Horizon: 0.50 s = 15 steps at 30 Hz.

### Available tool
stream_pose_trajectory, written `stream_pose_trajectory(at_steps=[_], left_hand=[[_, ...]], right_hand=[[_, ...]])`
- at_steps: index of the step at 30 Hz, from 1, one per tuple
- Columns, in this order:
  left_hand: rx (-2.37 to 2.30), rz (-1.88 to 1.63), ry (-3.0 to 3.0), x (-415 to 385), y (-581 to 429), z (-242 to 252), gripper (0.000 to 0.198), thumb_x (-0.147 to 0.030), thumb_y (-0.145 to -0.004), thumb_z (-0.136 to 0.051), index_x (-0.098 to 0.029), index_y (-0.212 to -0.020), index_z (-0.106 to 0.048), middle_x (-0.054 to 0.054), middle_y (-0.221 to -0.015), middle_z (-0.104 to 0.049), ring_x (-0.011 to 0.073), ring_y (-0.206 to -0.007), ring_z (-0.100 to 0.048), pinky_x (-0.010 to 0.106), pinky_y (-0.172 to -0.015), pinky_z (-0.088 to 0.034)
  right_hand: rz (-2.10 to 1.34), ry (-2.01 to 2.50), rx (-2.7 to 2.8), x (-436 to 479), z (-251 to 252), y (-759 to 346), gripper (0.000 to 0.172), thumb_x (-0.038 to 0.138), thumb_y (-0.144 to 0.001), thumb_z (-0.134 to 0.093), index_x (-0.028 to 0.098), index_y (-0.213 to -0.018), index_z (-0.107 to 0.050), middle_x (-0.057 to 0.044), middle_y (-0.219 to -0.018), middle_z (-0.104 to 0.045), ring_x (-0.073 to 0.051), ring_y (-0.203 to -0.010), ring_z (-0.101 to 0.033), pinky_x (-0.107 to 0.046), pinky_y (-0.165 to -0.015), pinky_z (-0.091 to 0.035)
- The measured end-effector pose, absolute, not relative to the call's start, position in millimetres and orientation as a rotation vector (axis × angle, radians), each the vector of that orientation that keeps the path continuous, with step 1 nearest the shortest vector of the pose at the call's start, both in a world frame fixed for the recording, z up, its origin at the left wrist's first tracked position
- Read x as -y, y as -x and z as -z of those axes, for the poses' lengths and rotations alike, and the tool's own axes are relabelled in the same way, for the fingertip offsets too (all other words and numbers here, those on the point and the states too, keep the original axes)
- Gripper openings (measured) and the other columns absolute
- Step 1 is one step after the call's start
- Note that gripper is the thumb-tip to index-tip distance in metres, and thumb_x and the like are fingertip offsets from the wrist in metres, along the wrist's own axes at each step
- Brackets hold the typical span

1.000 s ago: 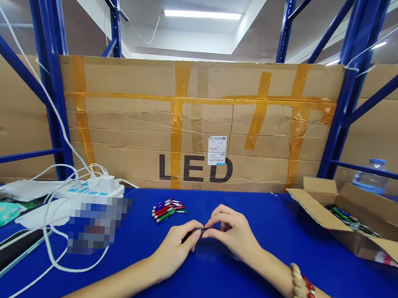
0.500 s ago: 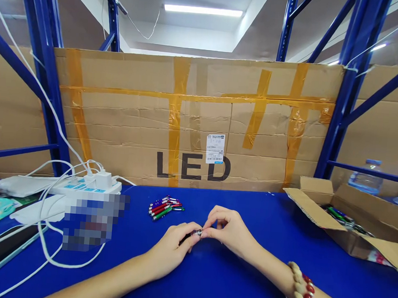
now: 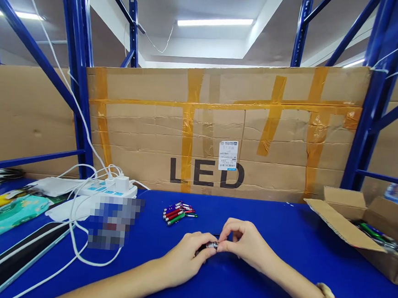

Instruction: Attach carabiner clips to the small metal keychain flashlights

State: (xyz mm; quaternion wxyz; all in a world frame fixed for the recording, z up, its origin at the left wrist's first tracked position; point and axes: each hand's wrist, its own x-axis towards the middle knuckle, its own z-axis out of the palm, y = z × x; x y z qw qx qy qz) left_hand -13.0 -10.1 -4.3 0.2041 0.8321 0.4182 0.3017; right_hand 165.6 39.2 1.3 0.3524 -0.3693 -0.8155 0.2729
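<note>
Blue bench (image 3: 282,233): penlights (image 3: 179,211), carton (image 3: 343,223), power strip (image 3: 111,191)

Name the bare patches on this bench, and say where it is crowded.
Bare: bench between pens and box, and from right hand to box. Crowded: the left side, with power strip, cables, papers. Left hand and right hand pinch one pen.

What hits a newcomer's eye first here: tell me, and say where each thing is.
The big taped cardboard sheet marked LED stands across the back of the blue table. At the near middle, the left hand and right hand pinch a small pen light between them, with a pile of coloured pen lights just beyond. An open carton sits at the right.
</note>
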Motion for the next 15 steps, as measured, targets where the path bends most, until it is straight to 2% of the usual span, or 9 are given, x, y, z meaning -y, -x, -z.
stream_pose_trajectory(at_steps=[15], left_hand=[[-1.231,-0.804,-2.403,13.3,11.5,2.6,0.027,-0.031,-0.089,-0.037,-0.019,-0.09,-0.061,0.001,-0.074,-0.061,0.0136,-0.069,-0.051,0.022,-0.064,-0.037]], right_hand=[[-0.799,0.961,2.121,-39.6,-0.3,-164.8,0.016,0.031,-0.061,-0.073,0.017,-0.06,-0.065,0.002,-0.067,-0.057,-0.005,-0.043,-0.042,-0.018,-0.039,-0.032]])
